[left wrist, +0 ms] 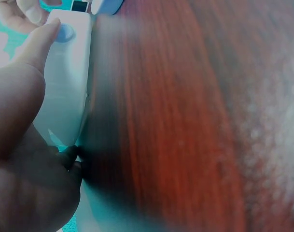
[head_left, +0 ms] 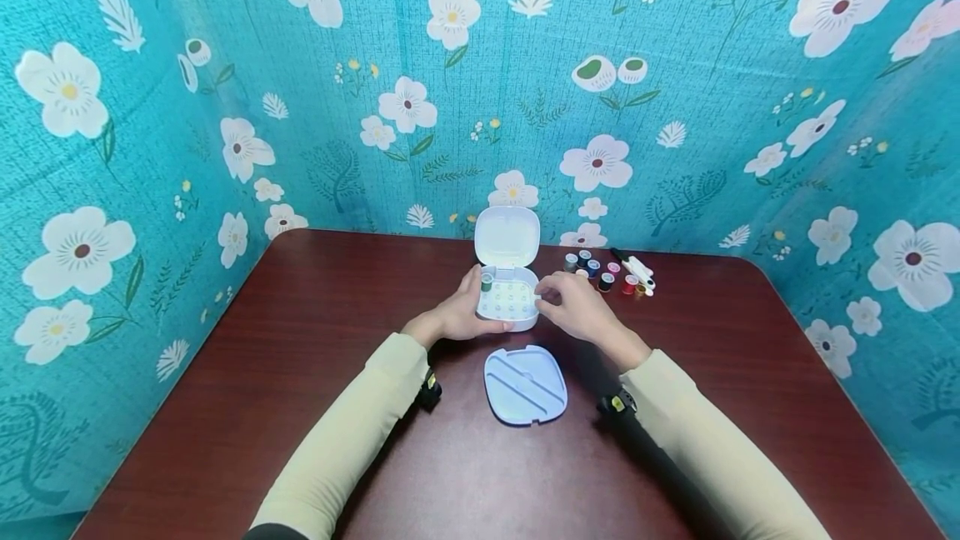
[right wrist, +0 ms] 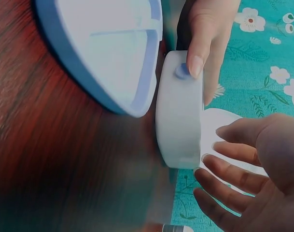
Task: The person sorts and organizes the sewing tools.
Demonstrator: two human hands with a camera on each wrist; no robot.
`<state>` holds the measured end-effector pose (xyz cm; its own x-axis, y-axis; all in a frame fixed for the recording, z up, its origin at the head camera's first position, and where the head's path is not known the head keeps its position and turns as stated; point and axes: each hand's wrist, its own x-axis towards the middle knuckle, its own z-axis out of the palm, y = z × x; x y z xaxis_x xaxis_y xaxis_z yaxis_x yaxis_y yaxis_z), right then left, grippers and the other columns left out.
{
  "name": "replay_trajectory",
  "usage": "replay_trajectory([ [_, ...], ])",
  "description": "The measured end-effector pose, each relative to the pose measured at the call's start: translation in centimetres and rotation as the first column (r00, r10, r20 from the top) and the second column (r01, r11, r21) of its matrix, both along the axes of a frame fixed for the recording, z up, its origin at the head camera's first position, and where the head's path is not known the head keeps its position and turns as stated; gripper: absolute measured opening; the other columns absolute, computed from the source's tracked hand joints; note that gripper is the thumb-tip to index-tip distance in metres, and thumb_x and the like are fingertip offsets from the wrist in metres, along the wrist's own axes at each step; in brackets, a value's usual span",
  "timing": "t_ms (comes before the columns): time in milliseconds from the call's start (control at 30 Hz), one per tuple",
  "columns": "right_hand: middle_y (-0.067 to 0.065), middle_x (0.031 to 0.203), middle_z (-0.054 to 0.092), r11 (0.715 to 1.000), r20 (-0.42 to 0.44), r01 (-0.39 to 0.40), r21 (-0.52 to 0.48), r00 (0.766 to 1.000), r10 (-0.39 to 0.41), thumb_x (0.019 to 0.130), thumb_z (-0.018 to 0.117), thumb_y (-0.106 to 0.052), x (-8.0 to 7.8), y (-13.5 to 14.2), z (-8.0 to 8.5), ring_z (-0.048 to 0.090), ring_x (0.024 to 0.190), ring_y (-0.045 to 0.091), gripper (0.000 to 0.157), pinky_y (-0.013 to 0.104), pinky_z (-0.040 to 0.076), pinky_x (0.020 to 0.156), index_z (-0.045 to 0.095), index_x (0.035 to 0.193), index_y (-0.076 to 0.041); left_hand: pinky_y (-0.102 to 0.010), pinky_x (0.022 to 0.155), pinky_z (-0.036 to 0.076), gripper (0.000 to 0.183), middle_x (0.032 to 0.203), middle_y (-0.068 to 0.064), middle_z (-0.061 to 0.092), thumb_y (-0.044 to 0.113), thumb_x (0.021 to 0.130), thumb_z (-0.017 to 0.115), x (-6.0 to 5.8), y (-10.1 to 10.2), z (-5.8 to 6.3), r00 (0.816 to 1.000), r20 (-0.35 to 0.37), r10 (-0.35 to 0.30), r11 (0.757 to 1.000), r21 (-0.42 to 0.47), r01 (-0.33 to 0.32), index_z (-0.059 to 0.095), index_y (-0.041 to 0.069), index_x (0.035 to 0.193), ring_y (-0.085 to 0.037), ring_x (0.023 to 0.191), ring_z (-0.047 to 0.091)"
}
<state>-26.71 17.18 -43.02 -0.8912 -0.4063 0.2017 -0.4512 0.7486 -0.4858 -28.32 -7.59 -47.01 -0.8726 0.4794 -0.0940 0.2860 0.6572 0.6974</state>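
A white sewing box with rows of small pegs stands on the table, its lid raised at the back. One green thread spool sits in its back left corner. My left hand grips the box's left side, the thumb lying at the round blue button on the front wall. Over the right rim is my right hand; in the right wrist view its fingers are spread and slightly bent, with nothing visible between them. Nearer me lies a pale blue grooved tray, flat on the table.
Several thread spools in various colours stand to the right of the box. Beside them lie white-handled tools with a black part, kind unclear. Flowered turquoise cloth hangs behind the dark red wooden table.
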Motion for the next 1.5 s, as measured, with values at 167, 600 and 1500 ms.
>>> replay_trajectory([
  [167, 0.009, 0.096, 0.075, 1.0, -0.014, -0.01, -0.003, 1.0, 0.009, 0.092, 0.075, -0.01, 0.0, 1.0, -0.3, 0.068, 0.088, 0.024, 0.017, 0.044, 0.056, 0.082, 0.076, 0.106, -0.001, -0.044, 0.12, 0.03, 0.128, 0.171, -0.014, -0.002, 0.055, 0.085, 0.078, 0.1, -0.1, 0.0, 1.0, 0.009, 0.003, 1.0, 0.0, -0.003, -0.011, 0.005, 0.163, -0.03, 0.152, 0.022],
  [600, 0.01, 0.094, 0.073, 0.999, -0.006, 0.019, -0.046, 1.0, -0.019, 0.092, 0.075, -0.007, 0.2, 3.8, -0.5, 0.066, 0.083, 0.023, 0.016, 0.046, 0.059, 0.08, 0.076, 0.105, 0.0, -0.043, 0.121, 0.027, 0.129, 0.171, -0.012, -0.006, 0.057, 0.085, 0.077, -0.1, -0.1, 0.0, 1.0, 0.014, 0.0, 1.0, -0.018, 0.0, -0.013, 0.006, 0.162, -0.028, 0.155, 0.014],
  [1500, 0.008, 0.086, 0.07, 0.979, 0.004, 0.199, 0.041, 0.98, -0.199, 0.093, 0.073, -0.013, -0.8, 9.8, -0.8, 0.06, 0.077, 0.025, 0.015, 0.038, 0.048, 0.064, 0.076, 0.105, -0.004, -0.042, 0.123, 0.023, 0.129, 0.171, -0.013, -0.011, 0.059, 0.086, 0.075, -0.3, -0.1, 0.1, 0.999, 0.039, 0.005, 0.999, -0.051, -0.003, -0.012, 0.002, 0.162, -0.028, 0.156, 0.009],
])
